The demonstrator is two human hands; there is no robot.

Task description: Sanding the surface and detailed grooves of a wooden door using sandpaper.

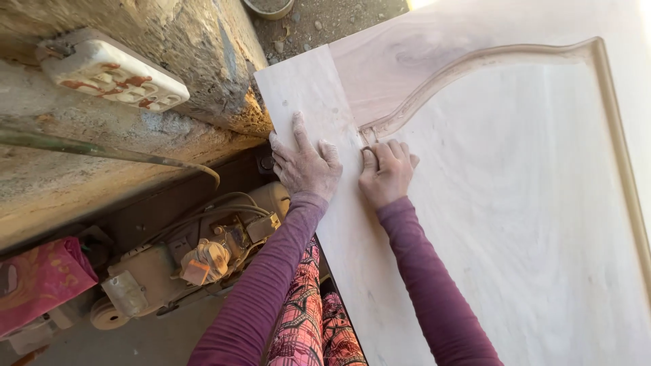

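A pale wooden panel (515, 203), dusty and smooth, lies flat under both hands. Its raised moulding (475, 57) curves away from the right hand (386, 173), whose fingertips press where the moulding ends. The left hand (305, 163) lies spread flat on the plain border strip just beside it.

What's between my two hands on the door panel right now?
Only bare pale wood of the door panel separates the left hand from the right hand in the head view.
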